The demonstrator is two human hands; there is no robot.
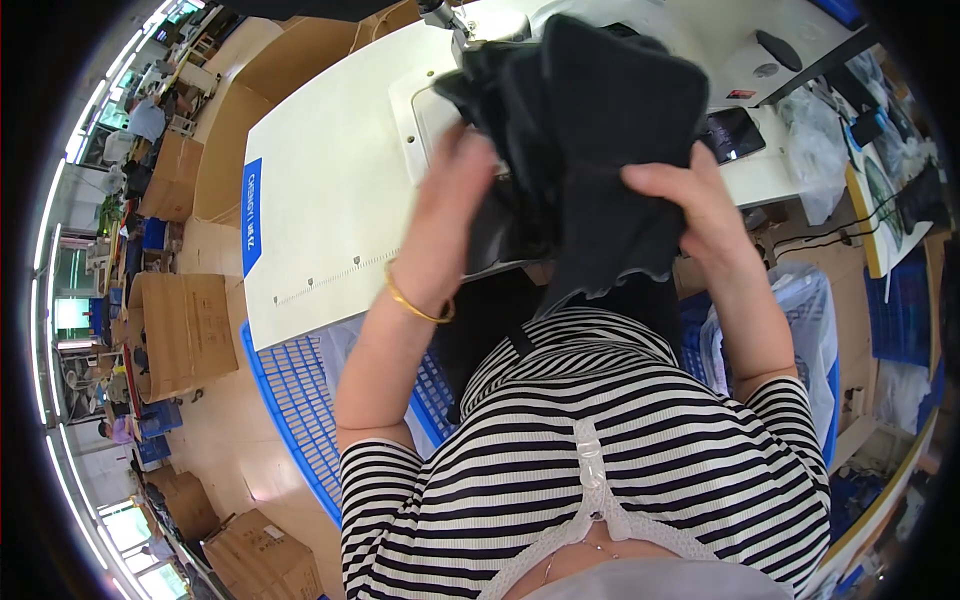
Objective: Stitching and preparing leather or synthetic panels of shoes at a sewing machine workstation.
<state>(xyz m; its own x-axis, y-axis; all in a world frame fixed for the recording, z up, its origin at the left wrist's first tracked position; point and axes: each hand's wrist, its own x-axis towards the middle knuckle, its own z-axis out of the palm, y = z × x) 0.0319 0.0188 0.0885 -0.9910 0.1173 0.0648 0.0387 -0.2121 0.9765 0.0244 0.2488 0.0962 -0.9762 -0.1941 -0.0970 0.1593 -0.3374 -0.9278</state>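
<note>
A thick bundle of black cloth pieces [610,110] is lifted over the near edge of the white sewing table, its lower edge hanging loosely toward my lap. On its right side my right hand [705,205] grips the cloth, thumb across the front and the other fingers mostly hidden. My left hand [458,180], with a gold bangle at the wrist, is at the bundle's left side. Motion smears its fingers, so whether they hold the cloth is unclear. Behind the bundle, part of a white sewing machine [490,22] shows.
The white table [330,215] has a printed ruler along its front. A phone [735,135] lies at the right. Below the table are a blue basket [300,410] on the left and a plastic-lined one [815,320] on the right. Cardboard boxes [185,330] stand on the floor.
</note>
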